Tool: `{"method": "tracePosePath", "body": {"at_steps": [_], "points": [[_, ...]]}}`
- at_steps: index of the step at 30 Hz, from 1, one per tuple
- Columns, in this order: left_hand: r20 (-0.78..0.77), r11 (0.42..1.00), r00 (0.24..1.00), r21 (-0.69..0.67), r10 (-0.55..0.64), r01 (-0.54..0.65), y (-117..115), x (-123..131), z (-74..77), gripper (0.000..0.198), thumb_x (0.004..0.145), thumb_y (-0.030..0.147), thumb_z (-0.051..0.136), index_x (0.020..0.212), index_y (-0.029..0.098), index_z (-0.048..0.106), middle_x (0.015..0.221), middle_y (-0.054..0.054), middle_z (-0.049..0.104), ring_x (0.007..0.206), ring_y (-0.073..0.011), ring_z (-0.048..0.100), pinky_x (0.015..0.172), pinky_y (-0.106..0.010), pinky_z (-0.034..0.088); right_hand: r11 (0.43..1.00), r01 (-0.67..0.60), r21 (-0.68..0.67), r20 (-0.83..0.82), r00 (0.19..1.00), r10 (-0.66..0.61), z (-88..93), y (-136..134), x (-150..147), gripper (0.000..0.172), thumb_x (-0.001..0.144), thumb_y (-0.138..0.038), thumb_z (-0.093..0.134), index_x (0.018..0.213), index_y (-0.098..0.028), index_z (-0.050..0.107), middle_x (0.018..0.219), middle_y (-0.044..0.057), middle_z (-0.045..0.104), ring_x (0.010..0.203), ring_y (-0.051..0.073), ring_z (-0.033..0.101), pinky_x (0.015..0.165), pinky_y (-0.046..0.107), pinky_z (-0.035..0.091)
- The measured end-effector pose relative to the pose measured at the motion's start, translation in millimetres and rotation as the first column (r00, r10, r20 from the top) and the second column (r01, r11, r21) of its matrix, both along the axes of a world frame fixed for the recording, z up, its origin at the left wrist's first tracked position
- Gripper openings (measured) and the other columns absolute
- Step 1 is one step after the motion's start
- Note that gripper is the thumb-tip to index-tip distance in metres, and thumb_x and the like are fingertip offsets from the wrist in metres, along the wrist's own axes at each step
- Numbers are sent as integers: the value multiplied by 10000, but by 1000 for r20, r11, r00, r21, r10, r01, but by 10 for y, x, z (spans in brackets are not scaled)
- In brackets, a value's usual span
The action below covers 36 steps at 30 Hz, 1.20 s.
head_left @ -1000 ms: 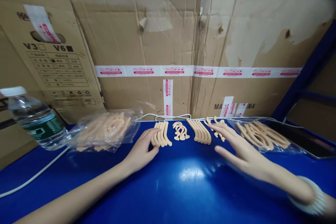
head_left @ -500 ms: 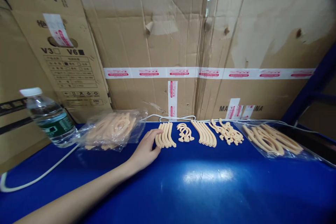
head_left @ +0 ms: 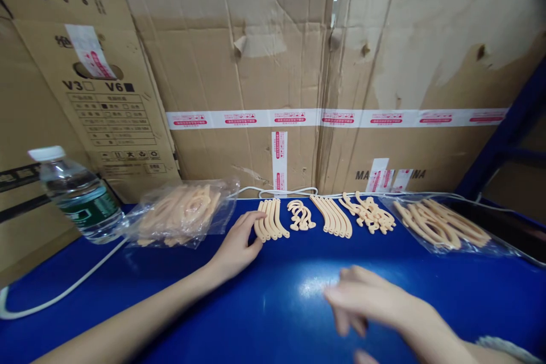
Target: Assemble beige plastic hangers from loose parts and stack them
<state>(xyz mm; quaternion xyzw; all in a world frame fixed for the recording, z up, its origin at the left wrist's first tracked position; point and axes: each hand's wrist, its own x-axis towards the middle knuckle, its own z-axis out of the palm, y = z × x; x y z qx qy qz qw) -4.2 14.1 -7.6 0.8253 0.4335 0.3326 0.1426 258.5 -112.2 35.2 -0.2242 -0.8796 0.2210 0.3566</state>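
My left hand (head_left: 236,245) lies on the blue table (head_left: 170,296), fingers stretched out, its fingertips touching a row of curved peach plastic strips (head_left: 270,220). To the right lie a small pile of hook-shaped peach pieces (head_left: 300,215), a second row of curved strips (head_left: 333,216) and a heap of small forked pieces (head_left: 370,213). My right hand (head_left: 367,298) hovers low over the near middle of the table. It is blurred by motion, with its fingers pointing left. Nothing shows in it.
A clear bag of peach parts (head_left: 181,213) lies left of my left hand, another bag (head_left: 441,223) at the far right. A water bottle (head_left: 77,193) stands at the left edge, with a white cable (head_left: 63,290) across the table. Cardboard boxes (head_left: 277,68) wall the back.
My right hand left the forked pieces and went out of view half a second ago, and is now back low in the near middle. The left hand has stayed on the strips.
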Motion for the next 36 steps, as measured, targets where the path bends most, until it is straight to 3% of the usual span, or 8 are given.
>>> {"method": "tracePosePath", "body": {"at_steps": [2, 4, 7, 10, 15, 21, 27, 36], "points": [[2, 1000, 1000, -1, 5, -5, -10, 6, 10, 438, 752, 42, 461, 1161, 192, 507, 1206, -101, 595, 1176, -263, 542, 1036, -474, 409, 996, 80, 48, 68, 994, -83, -8, 102, -5, 295, 855, -109, 484, 1106, -242, 565, 872, 66, 657, 769, 194, 620, 699, 305, 511], [-1, 1000, 1000, -2, 14, -14, -19, 9, 25, 432, 721, 13, 449, 1103, 200, 524, 1144, -80, 604, 1128, -252, 555, 1005, -455, 429, 987, 147, 65, 131, 979, -155, -109, 247, 0, 228, 840, -83, 476, 994, -224, 569, 846, 55, 638, 746, 178, 595, 669, 287, 490], [-15, 1000, 1000, 2, 27, -27, -28, 9, 44, 398, 647, -23, 430, 955, 207, 532, 1015, -46, 596, 1010, -236, 573, 922, -417, 464, 982, 191, 16, 204, 960, -190, -302, 436, 25, 127, 887, -118, 450, 856, -206, 536, 762, 32, 587, 677, 151, 541, 611, 258, 443], [-32, 1000, 999, 7, 25, -25, -33, 16, 53, 347, 624, -32, 425, 861, 208, 503, 963, -33, 561, 949, -225, 560, 869, -388, 469, 980, 201, -10, 248, 949, -192, -390, 511, 53, 142, 925, -167, 442, 814, -200, 523, 737, 23, 569, 656, 141, 514, 601, 250, 410], [-57, 1000, 998, 6, 3, -3, -52, 38, 56, 301, 666, -33, 424, 834, 212, 470, 969, -36, 538, 943, -226, 528, 874, -393, 445, 978, 206, -14, 296, 936, -193, -373, 488, 83, 196, 958, -218, 435, 780, -196, 515, 768, 37, 583, 698, 148, 523, 632, 257, 403], [-98, 1000, 995, 21, 25, -23, -78, 52, 50, 280, 690, -26, 436, 828, 217, 452, 959, -41, 533, 925, -239, 501, 842, -399, 435, 978, 206, -39, 269, 945, -188, -365, 476, 82, 127, 947, -202, 454, 861, -198, 547, 803, 33, 603, 718, 147, 536, 669, 261, 424], [-137, 998, 989, 36, 52, -47, -84, 53, 28, 285, 690, -10, 451, 865, 213, 472, 986, -46, 543, 949, -248, 507, 862, -412, 440, 946, 282, -161, 248, 939, -238, -324, 576, 49, 96, 938, -215, 467, 898, -200, 553, 686, -17, 572, 581, 120, 487, 564, 238, 403], [-160, 997, 985, 49, 72, -65, -101, 56, 56, 254, 710, 24, 456, 870, 219, 490, 988, -53, 559, 958, -259, 532, 854, -423, 459, 909, 376, 177, 305, 857, -414, -107, 1272, -105, 169, 881, -121, 516, 959, -165, 659, 909, 79, 667, 819, 191, 616, 746, 313, 466]]}}
